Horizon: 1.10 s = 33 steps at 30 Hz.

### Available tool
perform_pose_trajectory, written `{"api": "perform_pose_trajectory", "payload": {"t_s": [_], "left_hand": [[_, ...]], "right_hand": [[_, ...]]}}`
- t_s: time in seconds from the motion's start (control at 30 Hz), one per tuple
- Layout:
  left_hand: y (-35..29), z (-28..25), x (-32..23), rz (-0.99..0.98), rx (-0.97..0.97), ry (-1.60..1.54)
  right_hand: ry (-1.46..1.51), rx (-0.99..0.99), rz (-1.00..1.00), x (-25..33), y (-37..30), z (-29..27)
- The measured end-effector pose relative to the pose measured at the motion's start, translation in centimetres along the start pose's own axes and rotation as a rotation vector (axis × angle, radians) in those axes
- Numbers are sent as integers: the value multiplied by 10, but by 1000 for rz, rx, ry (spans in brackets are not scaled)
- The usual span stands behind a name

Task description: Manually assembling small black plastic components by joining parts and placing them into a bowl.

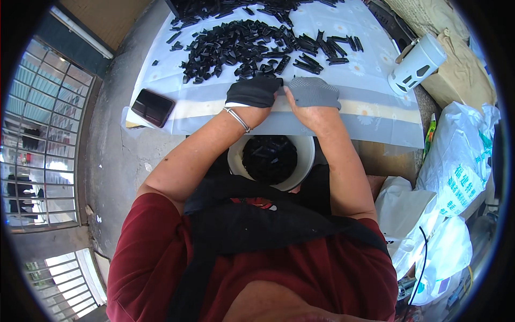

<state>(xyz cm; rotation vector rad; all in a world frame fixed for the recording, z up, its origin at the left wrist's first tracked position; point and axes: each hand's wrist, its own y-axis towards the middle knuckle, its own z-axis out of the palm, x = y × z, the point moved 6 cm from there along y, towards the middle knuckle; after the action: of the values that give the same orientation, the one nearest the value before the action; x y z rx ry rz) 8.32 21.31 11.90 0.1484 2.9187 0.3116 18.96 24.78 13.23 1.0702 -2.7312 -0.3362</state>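
Note:
My left hand [251, 96], in a black fingerless-looking glove with a metal bangle at the wrist, meets my right hand [314, 99], in a grey knit glove, over the near part of the table. Both are closed with thumbs turned toward each other. Between them shows the dark end of a small black plastic piece [280, 82]; most of it is hidden by the hands. Just beyond lies a heap of short black plastic pieces [230, 45], with longer black plastic pieces [322, 48] to its right.
A phone [153, 108] lies at the table's left edge on the daisy-patterned cloth [370, 70]. Below the edge, a white bucket [306, 161] holds black pieces. A light-blue tumbler [417, 65] stands at the right. White plastic bags [456, 161] crowd the right side.

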Motion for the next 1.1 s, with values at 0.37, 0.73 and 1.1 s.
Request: {"api": "perform_pose_trajectory", "payload": {"t_s": [0.37, 0.73, 1.1], "left_hand": [[-16, -1, 15, 60, 75, 121], [-42, -33, 8, -20, 290, -622], [-62, 1, 21, -278, 471, -1237]], "right_hand": [[-1, -289, -252, -9, -13, 1], [699, -124, -369, 41, -38, -23], [624, -15, -364, 44, -36, -25]]}}
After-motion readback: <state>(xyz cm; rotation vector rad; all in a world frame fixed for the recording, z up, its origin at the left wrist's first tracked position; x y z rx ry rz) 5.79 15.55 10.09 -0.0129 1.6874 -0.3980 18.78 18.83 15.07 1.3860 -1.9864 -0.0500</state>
